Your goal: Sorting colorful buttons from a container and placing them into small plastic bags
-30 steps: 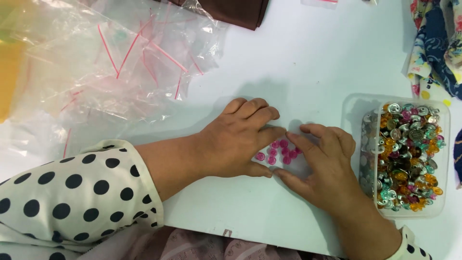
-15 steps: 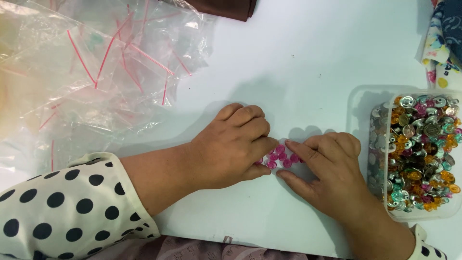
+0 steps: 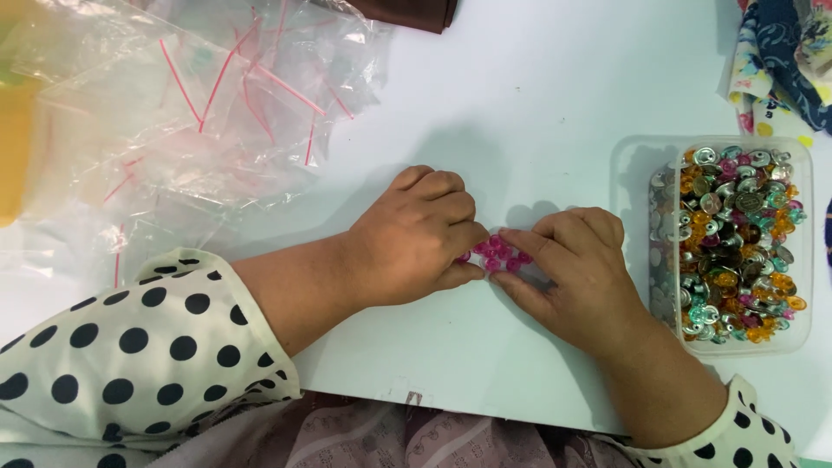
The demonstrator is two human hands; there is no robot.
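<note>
White counter [image 3: 537, 95], heap of clear zip bags with red strips [image 3: 199, 113] at upper left, dark brown cloth [image 3: 407, 12] at top edge, patterned fabric [image 3: 780, 61] at upper right

It looks like a small craft or packing workplace: a plain white desk [image 3: 537, 78] carries a heap of clear plastic zip bags with red seal strips [image 3: 191, 113], a clear rectangular plastic tub of mixed coloured beads and metal buttons [image 3: 732, 238], and patterned fabric scraps [image 3: 780, 61].
</note>
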